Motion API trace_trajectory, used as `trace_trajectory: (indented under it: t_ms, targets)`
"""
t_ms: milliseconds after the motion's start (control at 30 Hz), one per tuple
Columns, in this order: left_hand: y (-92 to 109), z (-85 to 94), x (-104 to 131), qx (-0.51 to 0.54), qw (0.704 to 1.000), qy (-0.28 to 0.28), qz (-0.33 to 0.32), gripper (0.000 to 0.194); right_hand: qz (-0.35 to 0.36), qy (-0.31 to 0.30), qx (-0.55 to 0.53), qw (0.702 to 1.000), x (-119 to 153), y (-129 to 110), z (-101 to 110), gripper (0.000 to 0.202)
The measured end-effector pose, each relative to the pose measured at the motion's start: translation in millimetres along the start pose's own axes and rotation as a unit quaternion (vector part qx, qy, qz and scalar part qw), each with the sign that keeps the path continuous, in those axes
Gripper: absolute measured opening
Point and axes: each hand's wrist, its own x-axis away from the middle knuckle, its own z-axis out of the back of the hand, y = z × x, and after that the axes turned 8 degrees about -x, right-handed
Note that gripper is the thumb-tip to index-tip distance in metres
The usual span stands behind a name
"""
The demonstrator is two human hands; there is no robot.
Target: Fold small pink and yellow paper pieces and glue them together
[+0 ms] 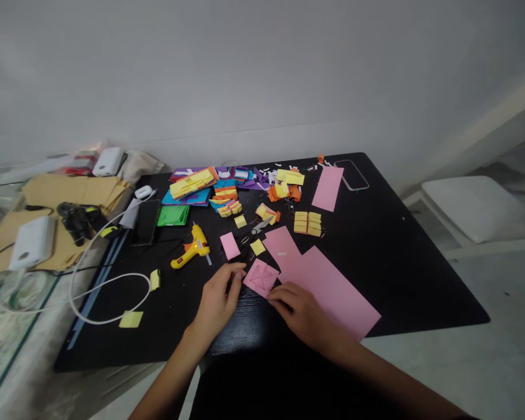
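Observation:
A small pink folded paper (261, 277) with creased flaps on its face is held between my hands, just above the black table. At its left corner, my left hand (219, 297) closes thumb and fingers on the edge. My right hand (301, 314) pinches the lower right corner, with its other fingers curled. Large pink paper sheets (332, 286) lie partly under my right hand. Just beyond the folded paper are a yellow paper square (258, 247), a small pink paper rectangle (230, 245) and scissors (258, 228).
A yellow glue gun (193, 249) lies left of my hands, near a dark phone (146, 223). Bundled yellow strips (307, 223), green paper (174, 215) and paper scraps cover the back. A white cable (109, 321) loops at left. A white stool (468, 204) stands right.

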Motion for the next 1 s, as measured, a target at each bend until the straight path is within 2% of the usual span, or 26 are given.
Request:
trace_trajectory:
  t_ms: [167,400,500,600,700,867,1000]
  targets:
    - [-5.0,3.0,13.9,0.018,0.999,0.017,0.020,0.018,-0.051,-0.026,-0.012,0.998,-5.1,-3.5,4.3,0.019]
    - [-2.6,-3.9,15.9,0.057,0.997,0.037,-0.031,0.015,-0.098,-0.047,-0.003,0.994,-8.6,-6.5,12.2,0.021]
    - [-0.4,-5.2,8.4,0.047,0.998,0.016,-0.041,0.016,-0.059,-0.022,0.021,0.998,-6.9,-2.0,10.2,0.026]
    - [0.5,-8.5,2.4,0.035,0.997,-0.025,-0.066,0.021,0.024,0.028,0.071,0.997,-6.3,2.0,1.9,0.037]
    - [-2.1,-15.3,2.2,0.004,0.995,-0.039,-0.092,0.019,0.057,0.046,0.164,0.984,-7.5,4.6,-9.7,0.033]
    - [-10.8,-21.5,14.6,-0.070,0.988,-0.067,-0.118,0.027,0.076,0.019,0.282,0.956,-8.4,12.3,-19.7,0.037]
    - [-13.3,-17.6,27.3,-0.096,0.985,-0.078,-0.121,0.029,0.102,-0.062,0.273,0.954,-14.0,17.0,-10.7,0.042]
